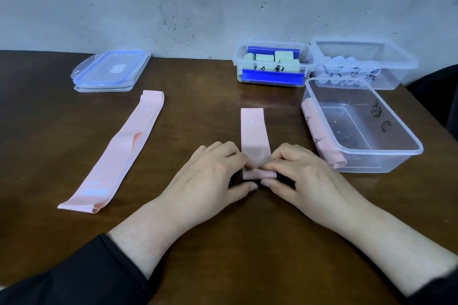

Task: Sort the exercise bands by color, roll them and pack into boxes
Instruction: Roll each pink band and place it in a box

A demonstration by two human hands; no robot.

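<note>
A pink exercise band (253, 129) marked 15 LB lies flat in front of me, its near end curled into a small roll. My left hand (213, 171) and my right hand (300, 171) pinch that roll from either side, fingers on the band. A second pink band (119, 153) lies stretched out flat to the left. At the right stands a clear box (394, 131) with pink rolled bands (319, 136) along its left wall. A farther box (272, 64) holds pale green rolls. Behind the clear box, another box (386, 57) holds pale blue rolls.
Stacked clear lids with blue seals (111, 70) rest at the back left of the dark wooden table (49, 131). A grey wall runs right behind the boxes. Black sleeves cover both my forearms.
</note>
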